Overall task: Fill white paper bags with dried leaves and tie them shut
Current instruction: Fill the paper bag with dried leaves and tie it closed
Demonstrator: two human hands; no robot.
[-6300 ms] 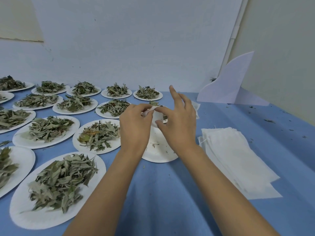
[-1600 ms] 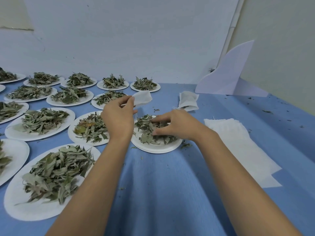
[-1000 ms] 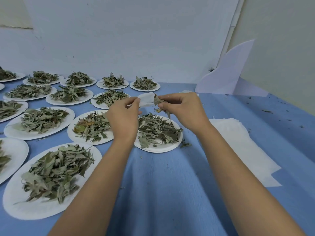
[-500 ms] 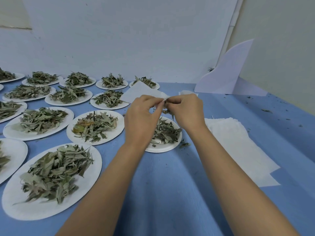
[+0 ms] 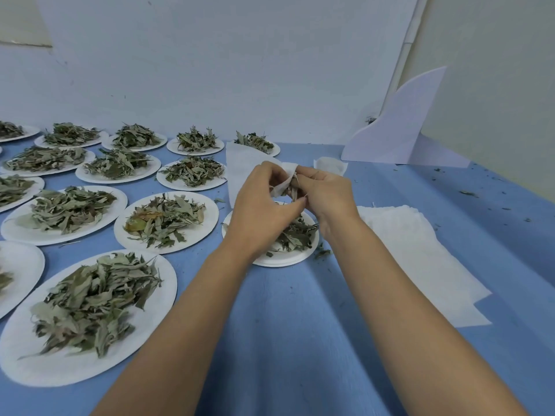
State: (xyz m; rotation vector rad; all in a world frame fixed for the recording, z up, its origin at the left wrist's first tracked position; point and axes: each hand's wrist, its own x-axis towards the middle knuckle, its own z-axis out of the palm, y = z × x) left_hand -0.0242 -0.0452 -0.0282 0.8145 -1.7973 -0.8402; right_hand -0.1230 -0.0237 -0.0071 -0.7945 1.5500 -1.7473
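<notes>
Table (image 5: 285, 340) was laid out as a batch line: plates (image 5: 90, 367) of leaves filled the 8-to-11 o'clock side, probably one portion per bag, all within left-arm reach. Stack (image 5: 420, 250) of flat empty bags sat at 3 o'clock, beside the right forearm, so the right hand could likely pull the next one without crossing over. A filled bag (image 5: 330, 166) lay at 1 o'clock past the hands, parked clear of the work zone. Working plate (image 5: 279, 259) sat dead centre under both hands, likely to catch spill; some leaves (image 5: 295, 235) were on it.

Both arms came in from 6 o'clock and converged over that plate, wrists raised off the table. Left hand (image 5: 264, 205) was curled, thumb and fingers pinched on the mouth of the open bag (image 5: 240, 166), whose body stuck up toward 11 o'clock behind the hand. Right hand (image 5: 327, 193) was knuckles-up, fingertips closed narrow on a small pinch of leaves right at the bag mouth. My read: mid-fill, feeding leaves in; the bag looked mostly flat, so far from full. Tying not started.
</notes>
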